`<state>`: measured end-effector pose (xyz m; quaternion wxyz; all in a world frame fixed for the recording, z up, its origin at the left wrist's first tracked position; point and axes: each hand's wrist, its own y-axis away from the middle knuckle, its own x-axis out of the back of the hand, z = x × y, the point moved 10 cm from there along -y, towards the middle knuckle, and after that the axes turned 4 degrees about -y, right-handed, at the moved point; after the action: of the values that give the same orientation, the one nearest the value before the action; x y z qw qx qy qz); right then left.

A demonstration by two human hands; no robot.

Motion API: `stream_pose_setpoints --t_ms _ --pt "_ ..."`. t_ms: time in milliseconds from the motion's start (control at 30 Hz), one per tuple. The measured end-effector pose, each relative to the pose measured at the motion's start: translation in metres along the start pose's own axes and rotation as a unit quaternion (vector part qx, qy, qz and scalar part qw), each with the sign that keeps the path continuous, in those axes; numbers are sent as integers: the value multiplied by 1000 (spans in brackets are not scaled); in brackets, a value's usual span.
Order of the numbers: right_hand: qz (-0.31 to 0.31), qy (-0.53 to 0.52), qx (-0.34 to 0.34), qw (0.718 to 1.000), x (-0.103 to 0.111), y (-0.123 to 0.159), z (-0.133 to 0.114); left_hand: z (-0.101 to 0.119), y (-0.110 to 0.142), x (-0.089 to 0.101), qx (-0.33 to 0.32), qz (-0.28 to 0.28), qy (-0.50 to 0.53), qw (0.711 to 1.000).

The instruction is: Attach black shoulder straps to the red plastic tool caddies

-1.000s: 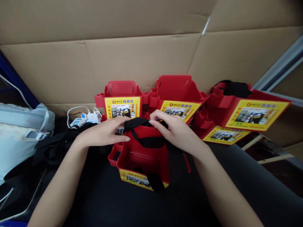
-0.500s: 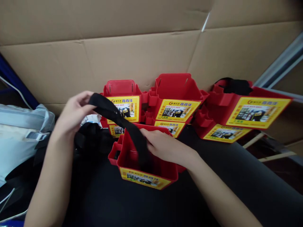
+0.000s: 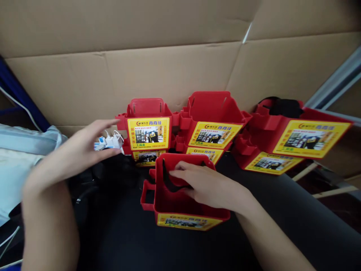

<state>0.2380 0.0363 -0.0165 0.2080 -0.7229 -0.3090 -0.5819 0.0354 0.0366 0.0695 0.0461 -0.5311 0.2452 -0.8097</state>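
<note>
A red plastic tool box (image 3: 194, 210) with a yellow label on its front stands on the black surface just before me. Inside it, a black strap (image 3: 171, 185) hangs in a loop from a slot in the back wall. My right hand (image 3: 207, 184) reaches into the box with its fingers closed around the strap, hiding part of it. Off to the left, my left hand (image 3: 84, 150) holds nothing, thumb and fingers apart. It hovers by a dark heap of black straps (image 3: 109, 175), whose details are hard to make out.
Stacked red tool boxes (image 3: 216, 109) line the cardboard wall (image 3: 175, 71) behind. The right stack has black strap bundled on top (image 3: 286, 108). White plugs and cables (image 3: 111, 140) sit behind my left hand. A pale bag (image 3: 25, 150) lies at the left edge.
My left hand has let go of the strap and moved down and left, its fingers opening. The strap now lies lower, inside the box. The box sits slightly further right in view.
</note>
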Motion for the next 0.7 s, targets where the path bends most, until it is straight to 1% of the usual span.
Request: stream_pose_setpoints --t_ms 67,133,200,233,267,300,333,367,400,433,467,500,533,567,600,667,700 --pt "21 -39 4 999 -1 -5 -6 36 -8 -22 -50 -14 34 998" --pt "60 -40 -31 997 -2 -14 -5 63 -17 -55 -87 -57 37 994" --pt "92 -7 -61 994 -2 -19 -4 76 -24 -86 -103 -102 24 989" --pt "98 5 -60 993 -1 -21 -5 77 -27 -98 -102 -120 13 987" --pt "95 1 -43 995 1 -20 -7 75 -29 -107 -96 -130 2 987" --pt "78 -22 -6 997 3 -18 -12 71 -31 -112 -89 -136 -8 987" --pt "41 -60 50 996 4 -13 -19 66 -32 -115 -80 -136 -18 987" --pt "-10 -104 113 988 6 -3 -26 61 -33 -115 -72 -134 -27 988" --pt "-85 -148 181 969 6 12 -33 57 -34 -114 -64 -131 -37 989" --pt "-163 -182 236 941 7 31 -37 53 -34 -113 -56 -127 -46 989" --pt "-228 -205 265 914 10 49 -35 50 -34 -111 -50 -124 -56 989" --pt "-265 -222 273 898 16 63 -29 48 -34 -109 -46 -123 -63 989" --pt "-274 -235 263 895 23 71 -19 47 -34 -108 -44 -122 -68 989" --pt "-256 -248 248 901 32 73 -10 47 -34 -107 -46 -122 -71 989" --pt "-215 -264 227 912 41 71 -1 48 -34 -107 -49 -123 -73 989" --pt "-105 -305 174 930 57 56 13 51 -33 -107 -56 -123 -74 988" --pt "-54 -324 144 934 59 47 17 53 -33 -107 -59 -123 -74 988"
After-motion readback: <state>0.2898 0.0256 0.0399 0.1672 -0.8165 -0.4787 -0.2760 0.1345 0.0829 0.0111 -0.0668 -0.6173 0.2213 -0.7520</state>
